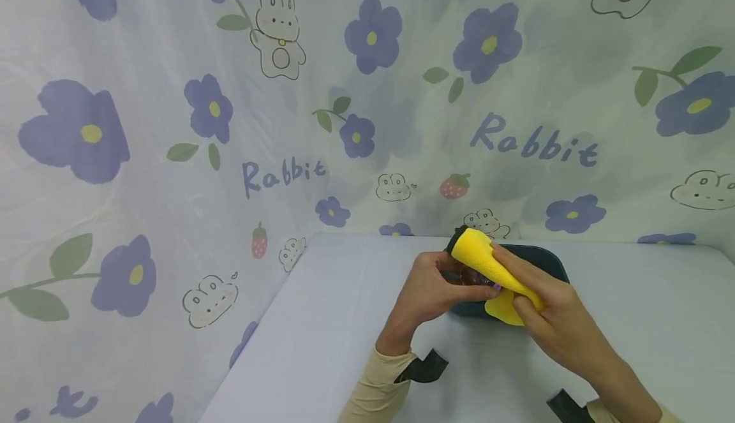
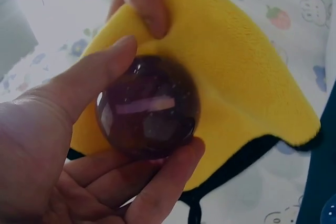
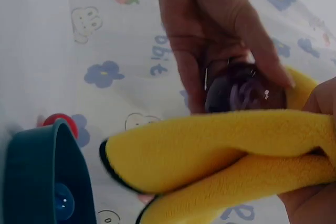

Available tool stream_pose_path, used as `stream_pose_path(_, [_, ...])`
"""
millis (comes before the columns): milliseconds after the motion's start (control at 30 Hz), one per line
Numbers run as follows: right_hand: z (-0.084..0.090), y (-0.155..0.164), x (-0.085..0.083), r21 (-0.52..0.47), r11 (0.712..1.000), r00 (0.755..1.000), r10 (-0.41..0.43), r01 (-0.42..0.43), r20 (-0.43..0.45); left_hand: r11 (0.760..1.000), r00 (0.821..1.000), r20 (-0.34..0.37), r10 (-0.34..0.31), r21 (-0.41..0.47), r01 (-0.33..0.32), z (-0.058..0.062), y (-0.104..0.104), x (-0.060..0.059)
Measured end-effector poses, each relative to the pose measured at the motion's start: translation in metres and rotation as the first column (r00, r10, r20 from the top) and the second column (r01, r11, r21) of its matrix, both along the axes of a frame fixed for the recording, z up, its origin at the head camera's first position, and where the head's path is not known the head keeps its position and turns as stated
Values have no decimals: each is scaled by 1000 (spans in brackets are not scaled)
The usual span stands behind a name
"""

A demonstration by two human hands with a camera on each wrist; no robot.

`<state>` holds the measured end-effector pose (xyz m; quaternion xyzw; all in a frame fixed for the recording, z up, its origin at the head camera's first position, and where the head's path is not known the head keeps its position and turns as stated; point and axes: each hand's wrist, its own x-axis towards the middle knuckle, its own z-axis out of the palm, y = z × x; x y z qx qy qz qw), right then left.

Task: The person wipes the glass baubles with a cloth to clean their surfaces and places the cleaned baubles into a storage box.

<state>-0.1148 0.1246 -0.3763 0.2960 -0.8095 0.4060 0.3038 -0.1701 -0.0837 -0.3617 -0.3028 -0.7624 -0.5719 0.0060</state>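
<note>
My left hand [image 1: 422,292] holds a shiny, see-through dark purple ball [image 2: 149,129] between thumb and curled fingers. In my right hand [image 1: 559,314] is a yellow plush cloth [image 1: 482,260] with a black edge, pinched between thumb and fingers. The cloth lies right up against the ball's far side in the left wrist view. From the right wrist camera, folds of the cloth [image 3: 215,148] hide the ball's lower part. Both hands are raised over a dark teal bin [image 1: 540,255].
Inside the bin sits a blue ball [image 3: 63,202]. A red ball [image 3: 62,121] shows by the bin's rim. The white table [image 1: 339,321] meets a flower-and-rabbit printed curtain [image 1: 287,117] at the back and left. Black pieces [image 1: 425,367] sit at both wrists.
</note>
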Motion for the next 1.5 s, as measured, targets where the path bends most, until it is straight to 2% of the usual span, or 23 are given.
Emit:
stream_pose_path(267, [-2,3,-8,6,998,997,65,-65,33,999,999,-16,-50,4,50,5,-4,4])
stream_pose_path(500, [-6,5,-9,-60,995,987,89,-81,133,998,998,-34,-45,49,46,7,-3,7])
stream_pose_path(700, [-7,1,-7,-73,996,962,71,-53,263,993,998,-66,17,118,-9,4,-3,7])
stream_pose_path(867, [-7,0,-6,-84,995,949,73,-49,305,978,991,-88,97,194,-79,1,0,7])
stream_pose_path(1000, [-6,-1,-5,-86,996,948,59,-34,312,970,982,-105,159,200,-136,0,3,6])
stream_pose_path(1200, [-4,-1,1,-65,998,955,-3,24,297,970,980,-83,182,182,-164,-2,4,3])
stream_pose_path(1500, [4,-1,12,-40,997,982,-51,59,182,969,963,-122,241,80,-233,-2,1,2])
